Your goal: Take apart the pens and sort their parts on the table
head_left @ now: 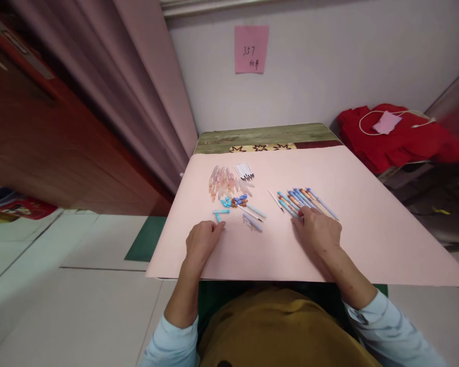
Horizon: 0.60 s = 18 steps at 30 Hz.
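Pink-covered table (252, 260), pale wall (309, 61) (pink note (251, 49)) | left grip (202, 239): pinching blue tube (218, 217) | right grip (319, 228): at pens (305, 198), cannot tell closure

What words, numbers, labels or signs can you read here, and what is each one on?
"357": handwritten on the pink paper on the wall.
Below it, on the same paper, are smaller handwritten characters, too unclear to quote surely.
Pink note on the red cloth: any writing is too faint to read.
Row of pens: any print is too small to read.
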Each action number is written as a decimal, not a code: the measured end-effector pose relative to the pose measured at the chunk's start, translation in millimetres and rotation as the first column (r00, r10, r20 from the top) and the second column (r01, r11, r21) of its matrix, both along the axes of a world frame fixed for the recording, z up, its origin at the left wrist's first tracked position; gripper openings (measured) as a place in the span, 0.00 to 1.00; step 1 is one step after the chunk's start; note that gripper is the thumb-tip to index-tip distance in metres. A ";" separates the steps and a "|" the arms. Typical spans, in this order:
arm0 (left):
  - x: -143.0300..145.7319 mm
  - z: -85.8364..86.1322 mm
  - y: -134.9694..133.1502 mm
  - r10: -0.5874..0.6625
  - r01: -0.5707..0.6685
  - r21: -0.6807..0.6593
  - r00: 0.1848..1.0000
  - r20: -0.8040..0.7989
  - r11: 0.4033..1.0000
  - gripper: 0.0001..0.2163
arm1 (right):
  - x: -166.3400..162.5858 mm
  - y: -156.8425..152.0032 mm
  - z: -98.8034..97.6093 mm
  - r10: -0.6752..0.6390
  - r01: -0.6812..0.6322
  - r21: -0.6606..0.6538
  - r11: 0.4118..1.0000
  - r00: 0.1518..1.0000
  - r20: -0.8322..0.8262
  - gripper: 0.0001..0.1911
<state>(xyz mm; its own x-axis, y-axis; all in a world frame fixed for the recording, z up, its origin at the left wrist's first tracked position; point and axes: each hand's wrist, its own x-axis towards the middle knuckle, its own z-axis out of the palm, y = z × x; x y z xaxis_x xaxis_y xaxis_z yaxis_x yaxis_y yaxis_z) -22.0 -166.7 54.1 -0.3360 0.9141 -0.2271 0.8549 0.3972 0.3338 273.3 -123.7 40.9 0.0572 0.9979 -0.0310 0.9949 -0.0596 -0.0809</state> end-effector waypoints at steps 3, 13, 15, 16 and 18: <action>-8.6 1.8 -4.2 0.072 -0.077 0.104 0.996 0.055 0.992 0.20 | 0.4 1.8 0.2 0.017 -0.017 0.000 1.000 1.000 0.016 0.13; 51.5 -5.0 11.6 -0.145 -0.232 0.279 0.466 0.873 0.932 0.15 | -31.4 -11.5 14.0 0.116 -0.111 0.065 0.992 0.551 -0.826 0.13; 66.7 -5.9 14.1 -0.139 -0.190 0.187 0.244 0.960 0.964 0.19 | -50.0 -17.1 10.3 -0.019 -0.293 -0.065 0.954 0.157 -0.987 0.16; 72.0 -6.5 14.5 -0.121 -0.169 0.147 0.152 0.981 0.975 0.21 | -58.1 -19.4 7.6 -0.109 -0.355 -0.105 0.929 0.008 -0.994 0.18; 76.6 -8.0 14.3 -0.090 -0.148 0.095 0.040 0.995 0.984 0.22 | -69.0 -22.5 1.9 -0.285 -0.440 -0.185 0.879 -0.173 -0.943 0.19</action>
